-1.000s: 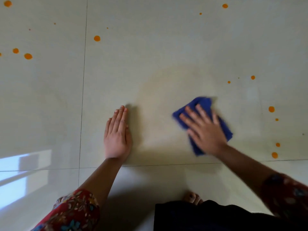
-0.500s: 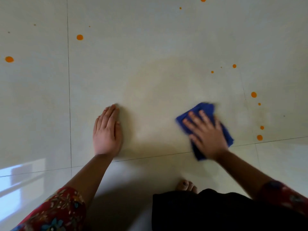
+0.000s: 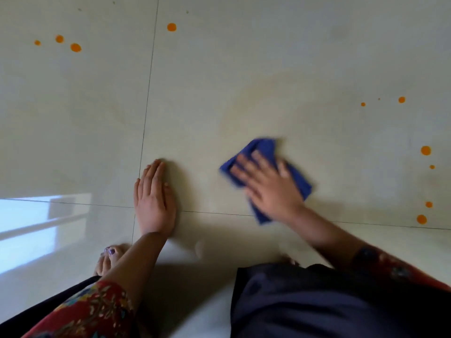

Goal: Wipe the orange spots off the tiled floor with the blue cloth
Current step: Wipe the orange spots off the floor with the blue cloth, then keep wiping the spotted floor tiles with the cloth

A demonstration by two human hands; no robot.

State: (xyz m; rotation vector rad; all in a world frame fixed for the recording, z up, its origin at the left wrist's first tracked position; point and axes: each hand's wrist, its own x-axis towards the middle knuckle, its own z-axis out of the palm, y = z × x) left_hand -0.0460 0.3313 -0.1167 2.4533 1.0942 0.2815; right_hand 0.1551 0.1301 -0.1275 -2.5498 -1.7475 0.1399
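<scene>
A folded blue cloth (image 3: 262, 148) lies on the pale tiled floor (image 3: 219, 69). My right hand (image 3: 267, 184) presses flat on it with straight, spread fingers, blurred by motion. My left hand (image 3: 153, 198) rests flat on the floor to the left, fingers together, holding nothing. Orange spots sit at the far left (image 3: 76, 47), at the top centre (image 3: 171, 27), at the right middle (image 3: 401, 99) and along the right edge (image 3: 425, 150). A faint yellowish smear (image 3: 280, 101) marks the tile beyond the cloth.
Dark grout lines (image 3: 146, 113) cross under my left hand. A bright window reflection (image 3: 29, 223) lies on the floor at the left. My bare foot (image 3: 108, 261) and dark-clothed knee (image 3: 317, 301) are near the bottom.
My right hand has slid the cloth slightly left and back toward me. The camera view has shifted, so spots at the far left show again. My left hand stays planted.
</scene>
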